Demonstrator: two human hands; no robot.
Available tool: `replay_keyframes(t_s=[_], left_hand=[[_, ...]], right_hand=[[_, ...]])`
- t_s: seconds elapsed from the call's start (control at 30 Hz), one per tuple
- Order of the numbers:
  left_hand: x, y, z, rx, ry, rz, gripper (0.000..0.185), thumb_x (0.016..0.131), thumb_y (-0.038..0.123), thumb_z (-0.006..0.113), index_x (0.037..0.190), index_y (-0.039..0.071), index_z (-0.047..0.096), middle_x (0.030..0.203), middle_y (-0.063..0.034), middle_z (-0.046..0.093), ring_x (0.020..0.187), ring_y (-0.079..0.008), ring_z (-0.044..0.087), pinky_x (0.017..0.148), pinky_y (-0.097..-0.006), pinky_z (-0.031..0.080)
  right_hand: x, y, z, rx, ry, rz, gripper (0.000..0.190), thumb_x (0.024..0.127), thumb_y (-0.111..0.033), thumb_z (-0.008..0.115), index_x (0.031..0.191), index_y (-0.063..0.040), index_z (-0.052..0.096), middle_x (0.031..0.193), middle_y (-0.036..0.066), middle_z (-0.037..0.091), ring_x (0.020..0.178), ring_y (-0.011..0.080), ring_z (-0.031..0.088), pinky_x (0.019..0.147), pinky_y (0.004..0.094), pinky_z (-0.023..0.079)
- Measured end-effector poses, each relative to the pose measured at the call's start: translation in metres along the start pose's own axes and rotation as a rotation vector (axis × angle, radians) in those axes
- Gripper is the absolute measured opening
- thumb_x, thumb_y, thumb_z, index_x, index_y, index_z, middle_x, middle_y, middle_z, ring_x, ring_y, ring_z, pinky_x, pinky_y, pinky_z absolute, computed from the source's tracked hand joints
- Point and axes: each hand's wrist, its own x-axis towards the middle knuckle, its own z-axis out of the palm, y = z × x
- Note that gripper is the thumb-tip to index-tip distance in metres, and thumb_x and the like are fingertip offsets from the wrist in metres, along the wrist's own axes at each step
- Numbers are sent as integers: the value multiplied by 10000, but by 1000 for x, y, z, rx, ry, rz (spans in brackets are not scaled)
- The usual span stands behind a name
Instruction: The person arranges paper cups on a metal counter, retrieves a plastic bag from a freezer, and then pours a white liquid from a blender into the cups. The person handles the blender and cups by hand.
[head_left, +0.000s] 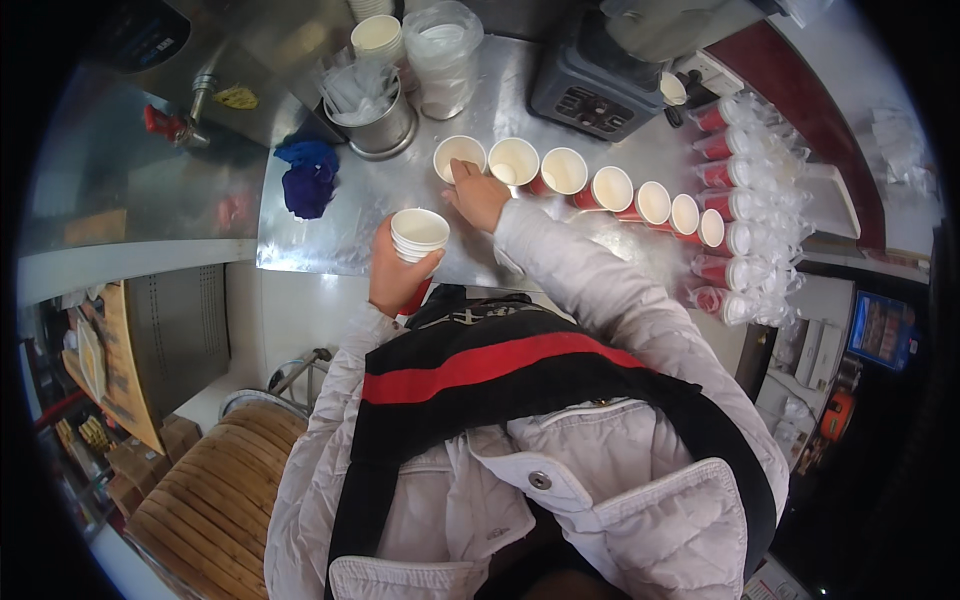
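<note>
My left hand is wrapped around a nested stack of paper cups, held upright over the counter's near edge. My right hand is at the leftmost paper cup of a curved row. Its fingers reach over that cup's near rim into the mouth, with the thumb outside below the rim. To the right stand several more open paper cups, white inside and red outside, such as the second cup and the middle cup. My right forearm hides part of the counter in front of the row.
The metal counter carries a steel container of wrapped items, a bagged stack, a blue cloth and a dark grey machine. Several lidded red cups in plastic bags line the right. A red-handled tap is left.
</note>
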Motion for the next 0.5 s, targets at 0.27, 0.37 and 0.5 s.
replay_keyframes(t_s=[0.27, 0.37, 0.5], left_hand=[[-2, 14, 18, 84, -177, 39, 810, 657, 172, 798, 1286, -32, 331, 1143, -158, 527, 1045, -227, 543, 882, -336, 449], [-15, 4, 18, 157, -227, 40, 770, 646, 211, 799, 1249, -23, 381, 1139, -199, 500, 1023, -313, 534, 868, -374, 445], [-35, -15, -13, 116, -118, -259, 720, 650, 220, 796, 1205, -31, 411, 1088, -205, 514, 995, -332, 543, 856, -385, 450]], right_hand=[[-86, -19, -41, 819, -502, 43, 258, 918, -242, 533, 995, -10, 616, 831, 86, 610, 538, 136, 563, 533, 270, 469], [-94, -16, -46, 888, -359, 108, 244, 924, -230, 521, 935, -6, 615, 705, 68, 595, 533, 128, 552, 528, 264, 460], [-93, 3, -41, 635, -17, 3, 165, 889, -148, 507, 889, -13, 603, 776, 132, 606, 612, 238, 602, 589, 333, 485]])
